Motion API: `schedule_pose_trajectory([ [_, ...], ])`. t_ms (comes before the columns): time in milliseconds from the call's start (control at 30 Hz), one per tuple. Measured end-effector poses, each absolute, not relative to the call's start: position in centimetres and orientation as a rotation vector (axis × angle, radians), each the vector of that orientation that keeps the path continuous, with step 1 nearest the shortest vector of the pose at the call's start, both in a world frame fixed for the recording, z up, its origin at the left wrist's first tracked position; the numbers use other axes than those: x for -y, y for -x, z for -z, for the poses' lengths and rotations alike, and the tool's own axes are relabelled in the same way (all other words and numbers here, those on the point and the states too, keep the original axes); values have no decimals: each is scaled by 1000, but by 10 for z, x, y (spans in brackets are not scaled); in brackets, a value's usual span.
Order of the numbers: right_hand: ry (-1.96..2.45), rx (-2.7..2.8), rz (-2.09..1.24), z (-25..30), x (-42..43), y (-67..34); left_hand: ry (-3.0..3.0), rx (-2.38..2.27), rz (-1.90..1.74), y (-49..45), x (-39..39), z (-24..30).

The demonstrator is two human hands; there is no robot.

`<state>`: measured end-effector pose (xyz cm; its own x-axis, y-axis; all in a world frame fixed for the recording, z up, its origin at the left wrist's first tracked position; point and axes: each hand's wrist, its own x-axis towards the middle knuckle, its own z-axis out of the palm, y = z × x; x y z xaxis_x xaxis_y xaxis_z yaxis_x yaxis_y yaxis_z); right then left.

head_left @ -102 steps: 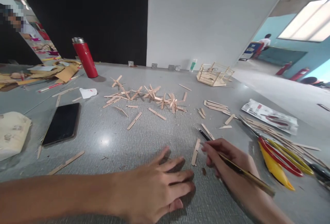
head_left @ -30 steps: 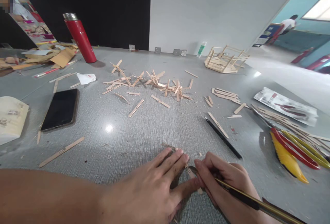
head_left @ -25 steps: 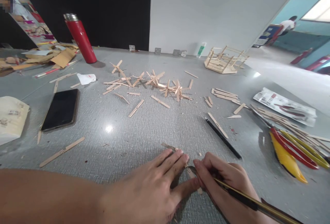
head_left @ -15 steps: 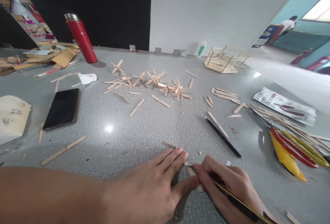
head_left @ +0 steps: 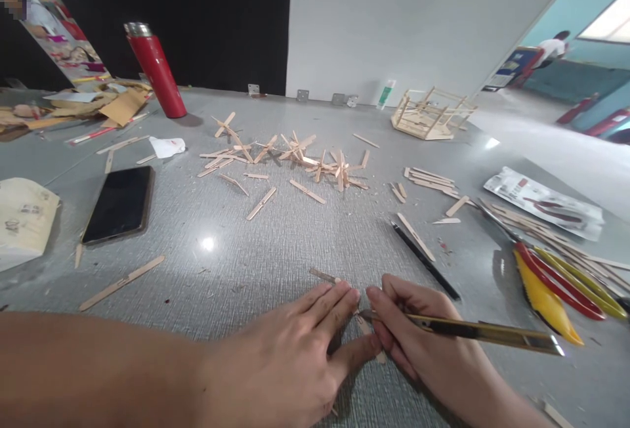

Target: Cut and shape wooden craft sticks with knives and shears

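My left hand (head_left: pixel 305 342) lies palm down, fingers stretched and thumb spread, pressing a wooden craft stick (head_left: pixel 363 325) against the table. Most of that stick is hidden under the fingers; an end sticks out beyond the fingertips and another part shows by the thumb. Closed around a utility knife (head_left: pixel 485 332) with a gold and black body is my right hand (head_left: pixel 418 329). The knife's tip meets the stick between my two hands, while its rear end points right. Ahead of my right hand lies a black pen (head_left: pixel 426 260) beside a loose stick.
Several craft sticks (head_left: pixel 295 152) lie heaped farther back. A red bottle (head_left: pixel 156 73), a phone (head_left: pixel 119 205) and a paper cup (head_left: pixel 27 221) stand or lie leftward. Rightward are red-and-yellow-handled pliers (head_left: pixel 561 280), a white packet (head_left: pixel 544 201) and a stick frame (head_left: pixel 433 116).
My right hand has turned, swinging the knife's rear end from lower right up to point nearly sideways. The blade tip stays at the stick. My left hand keeps its place.
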<state>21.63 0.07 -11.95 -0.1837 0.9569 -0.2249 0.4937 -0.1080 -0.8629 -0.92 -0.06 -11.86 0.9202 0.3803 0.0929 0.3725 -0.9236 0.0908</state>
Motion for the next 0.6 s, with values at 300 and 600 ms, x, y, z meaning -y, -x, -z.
schedule_pose_trajectory([
  [300, 1431, 2083, -966, 120, -4, -226, -3000, -600, -189, 11, -1, 116],
  [600, 1632, 1617, -1263, 120, -1, -212, -3005, -619, -241, 10, 1, 122],
])
